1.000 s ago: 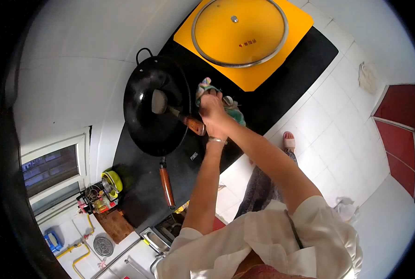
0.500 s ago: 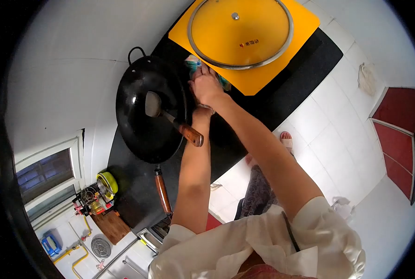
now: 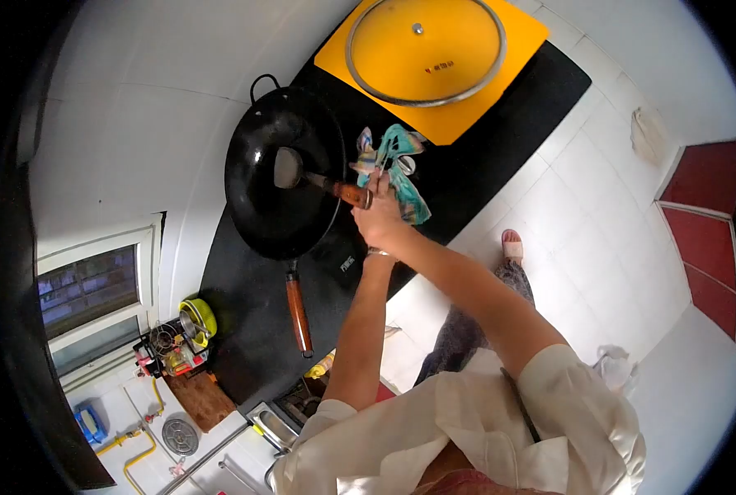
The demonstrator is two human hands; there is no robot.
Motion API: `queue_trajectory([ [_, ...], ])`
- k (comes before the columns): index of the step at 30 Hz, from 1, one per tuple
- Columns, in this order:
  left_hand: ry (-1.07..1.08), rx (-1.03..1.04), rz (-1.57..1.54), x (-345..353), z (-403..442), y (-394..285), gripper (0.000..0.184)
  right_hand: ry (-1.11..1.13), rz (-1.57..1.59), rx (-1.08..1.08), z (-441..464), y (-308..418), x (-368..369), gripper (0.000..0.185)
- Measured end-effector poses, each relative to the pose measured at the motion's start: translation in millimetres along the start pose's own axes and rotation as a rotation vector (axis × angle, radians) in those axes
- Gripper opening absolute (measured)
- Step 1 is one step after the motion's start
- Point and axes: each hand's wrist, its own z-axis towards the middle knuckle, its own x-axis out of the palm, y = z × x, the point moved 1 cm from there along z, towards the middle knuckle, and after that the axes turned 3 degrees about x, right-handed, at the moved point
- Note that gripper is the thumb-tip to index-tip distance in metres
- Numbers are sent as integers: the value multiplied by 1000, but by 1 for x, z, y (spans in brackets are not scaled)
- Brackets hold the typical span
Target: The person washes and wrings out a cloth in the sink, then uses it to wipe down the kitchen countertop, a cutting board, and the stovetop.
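My right hand (image 3: 378,216) lies over my left, with its fingers pressed on a teal patterned cloth (image 3: 409,198) spread on the black worktop. Beneath it my left hand is mostly hidden; only the wrist, with a bracelet, shows clearly. A black wok (image 3: 261,206) sits just left of the hands. In the wok rests a wok turner (image 3: 288,167), its wooden handle reaching over the rim and crossing in front of my fingers; neither hand appears to grip it. A round silver knob (image 3: 407,166) shows beside the cloth.
A glass lid (image 3: 467,49) lies on a yellow board (image 3: 455,128) at the far end of the black worktop (image 3: 500,124). The wok's wooden handle (image 3: 298,313) points toward me. Green bowls (image 3: 199,318) and a wooden board (image 3: 199,402) stand at the lower left.
Both hands have drawn back toward my body with the cloth, away from the yellow board's edge. More of the cloth and the knob now show. My view has shifted slightly.
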Motion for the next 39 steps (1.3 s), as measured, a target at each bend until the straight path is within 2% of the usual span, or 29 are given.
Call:
queue_trajectory([
  [5, -3, -56, 49, -18, -72, 15, 63, 22, -132, -92, -49, 21, 60, 53],
  [6, -7, -69, 59, -18, -88, 21, 63, 89, -276, -113, -72, 34, 25, 58],
  [7, -14, -87, 71, -21, -100, 24, 64, 119, -407, -245, -79, 38, 35, 62],
  [8, -13, -105, 87, -25, -113, 25, 64, 114, -401, -211, -94, 43, 45, 63],
  [11, -18, -150, 124, -29, -147, 21, 64, -59, -101, -89, -134, 47, 89, 58],
  [14, -25, -186, 158, -20, -163, 0, 65, -174, 116, -186, -147, 27, 101, 45],
  [15, -26, -188, 166, -16, -161, -11, 65, -184, 159, -180, -147, 15, 80, 39],
  [17, -25, -187, 189, -2, -148, -39, 65, -165, 203, -499, -122, -37, 56, 29],
  [19, -23, -164, 237, 13, -127, -73, 66, -300, -106, -815, -108, -86, 6, 21],
  [21, -16, -126, 270, 33, -96, -116, 66, -212, 176, -703, -84, -137, 1, 23],
  [22, -8, -101, 319, 42, -79, -138, 66, -194, 69, -727, -75, -158, -28, 23],
  [23, -5, -150, 114, 51, -64, -159, 70, -176, -36, -750, -65, -181, -61, 23],
  [25, 62, -138, -10, 44, -24, -211, 74, -228, -11, -811, -44, -235, -93, 29],
  [26, 54, -144, -65, 53, -10, -228, 74, -162, 161, -693, -39, -254, -123, 35],
  [28, 26, -151, -177, 65, 20, -261, 74, -166, 191, -611, -20, -287, -141, 35],
  [30, 134, -60, -90, 64, 45, -291, 75, -94, 235, -526, -4, -319, -160, 37],
  [32, 213, 3, -25, 57, 66, -314, 73, -90, 269, -452, 6, -338, -183, 37],
  [35, 191, 142, -59, 59, 87, -321, 70, -154, 316, -384, 17, -352, -202, 35],
  [37, 176, 143, -97, 39, 94, -325, 60, -162, 391, -346, 29, -356, -203, 33],
  [38, 190, 139, -118, 31, 98, -323, 55, -304, 402, -316, 33, -354, -203, 27],
  [39, 206, 134, -138, 20, 101, -322, 50, -312, 438, -248, 35, -347, -214, 25],
])
